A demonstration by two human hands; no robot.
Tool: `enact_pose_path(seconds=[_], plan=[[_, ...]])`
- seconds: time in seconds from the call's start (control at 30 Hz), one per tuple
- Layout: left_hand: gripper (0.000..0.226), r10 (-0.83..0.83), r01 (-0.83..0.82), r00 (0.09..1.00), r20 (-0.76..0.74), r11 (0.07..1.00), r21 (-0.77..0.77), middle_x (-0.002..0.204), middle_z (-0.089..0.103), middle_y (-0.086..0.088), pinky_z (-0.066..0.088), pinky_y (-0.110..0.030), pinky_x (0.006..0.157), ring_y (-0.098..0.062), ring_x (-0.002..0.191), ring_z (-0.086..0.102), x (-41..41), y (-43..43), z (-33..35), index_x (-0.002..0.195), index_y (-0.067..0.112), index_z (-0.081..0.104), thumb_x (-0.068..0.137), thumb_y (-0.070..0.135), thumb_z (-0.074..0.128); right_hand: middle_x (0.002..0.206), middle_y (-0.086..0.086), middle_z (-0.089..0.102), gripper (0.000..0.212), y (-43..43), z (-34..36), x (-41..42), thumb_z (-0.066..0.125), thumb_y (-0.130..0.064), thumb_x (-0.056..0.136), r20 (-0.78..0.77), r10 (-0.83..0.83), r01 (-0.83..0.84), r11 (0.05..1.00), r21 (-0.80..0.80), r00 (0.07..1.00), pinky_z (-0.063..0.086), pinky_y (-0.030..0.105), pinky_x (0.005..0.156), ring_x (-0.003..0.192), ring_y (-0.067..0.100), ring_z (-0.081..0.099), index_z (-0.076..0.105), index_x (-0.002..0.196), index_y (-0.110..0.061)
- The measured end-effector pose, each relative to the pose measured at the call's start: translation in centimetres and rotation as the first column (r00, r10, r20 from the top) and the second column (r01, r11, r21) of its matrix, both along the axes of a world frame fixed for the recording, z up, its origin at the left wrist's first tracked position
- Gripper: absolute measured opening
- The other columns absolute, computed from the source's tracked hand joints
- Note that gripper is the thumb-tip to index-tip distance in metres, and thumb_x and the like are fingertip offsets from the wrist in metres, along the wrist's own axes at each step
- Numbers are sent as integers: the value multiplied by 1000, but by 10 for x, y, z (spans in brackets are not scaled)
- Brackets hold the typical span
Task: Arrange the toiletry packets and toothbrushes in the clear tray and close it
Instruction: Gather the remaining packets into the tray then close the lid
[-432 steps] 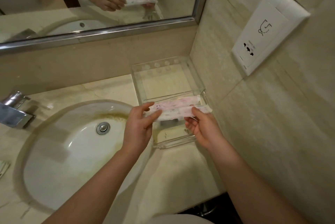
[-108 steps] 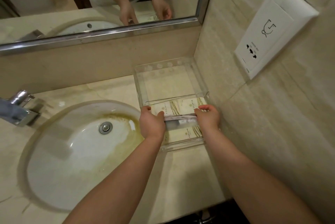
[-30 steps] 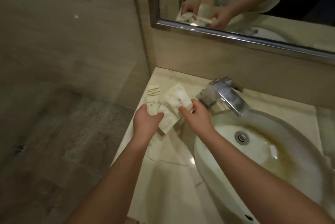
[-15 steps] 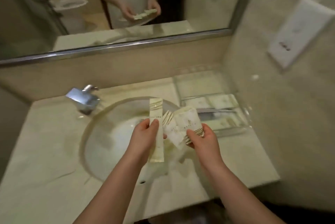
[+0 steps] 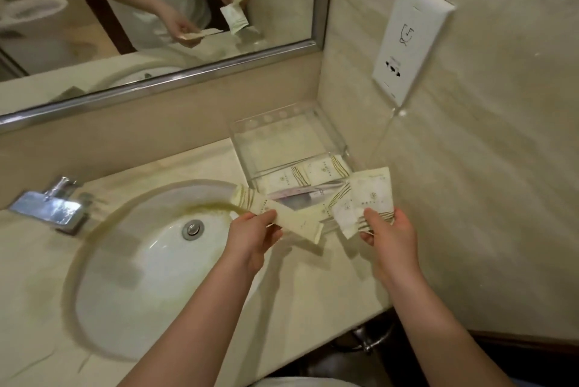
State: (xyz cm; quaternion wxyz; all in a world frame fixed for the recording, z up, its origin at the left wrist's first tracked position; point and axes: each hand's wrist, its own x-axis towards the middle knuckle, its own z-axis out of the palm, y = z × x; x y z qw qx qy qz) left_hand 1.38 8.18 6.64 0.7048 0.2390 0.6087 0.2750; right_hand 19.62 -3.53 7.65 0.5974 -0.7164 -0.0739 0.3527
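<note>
The clear tray stands open in the counter's back right corner, its lid raised against the wall. Inside lie two cream packets at the back and a wrapped toothbrush in front of them. My left hand pinches a long narrow cream packet held slantwise just left of the tray's front. My right hand grips two square cream packets, fanned out over the tray's front right corner.
A white oval sink with a metal drain fills the counter's left and middle. The chrome tap sits at far left. A mirror runs along the back wall. A white socket panel is on the right wall.
Both hands have carried the packets rightward from over the sink to the tray's front. The long packet has tilted from upright to slanted, and the hands have spread apart.
</note>
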Motion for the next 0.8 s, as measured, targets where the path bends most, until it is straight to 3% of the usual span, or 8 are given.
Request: enact_pose_path(seconds=[0.1,0.17,0.27,0.33,0.47,0.57,0.7,0.8], plan=[[7,-11,14,995,97,999,-35,82,67,-12,58,-35,79,-23,73,63,8,8,-8,95,2,61,93,0,55,100,5,75,15,11,0,3,65,-11,89,32,-6,6,1000,-20,999,55,26,61,87,20,72,67,103,-15],[15,-75,74,994,85,997,11,83,68,-11,56,-39,82,-23,74,61,10,10,-12,95,6,63,94,-1,49,99,3,75,14,15,2,3,65,-11,90,48,-23,24,1000,-14,999,55,25,61,87,19,72,67,103,-16],[24,-186,185,983,-7,974,133,93,68,-15,55,-43,80,-27,83,61,6,14,-21,104,11,64,96,5,42,98,0,75,15,17,2,2,64,-11,90,86,-59,61,998,-14,995,55,26,62,84,15,71,66,103,-17],[21,-252,285,955,-158,927,244,94,68,-17,51,-38,71,-23,79,60,3,19,-29,106,18,66,96,16,47,96,-1,74,15,15,0,1,65,-12,89,141,-70,77,996,-49,988,57,28,64,83,14,71,66,103,-17],[22,-325,565,795,-512,705,430,76,62,7,42,-22,63,-9,68,57,7,35,-27,110,25,67,90,16,63,89,-3,72,10,12,-6,5,66,-18,88,307,-59,104,986,-130,950,60,41,70,80,18,71,64,91,-27],[19,-376,755,623,-686,519,401,90,69,5,46,-26,74,-15,87,64,24,47,-26,107,16,72,90,16,64,87,-4,71,10,13,-2,7,66,-18,88,349,-48,96,988,-122,936,55,33,62,79,20,71,63,89,-27],[23,-429,895,428,-795,320,309,110,73,4,49,-29,87,-17,103,64,59,56,-36,109,19,74,94,17,57,87,-4,72,13,16,2,10,67,-18,88,350,-83,115,991,-73,933,53,29,61,77,17,70,61,87,-29],[24,-471,933,352,-809,249,260,112,73,3,51,-30,88,-17,103,65,82,51,-44,108,19,75,92,15,57,89,-4,73,14,18,3,17,68,-17,88,319,-104,124,991,-42,942,56,31,63,77,19,71,62,89,-30]])
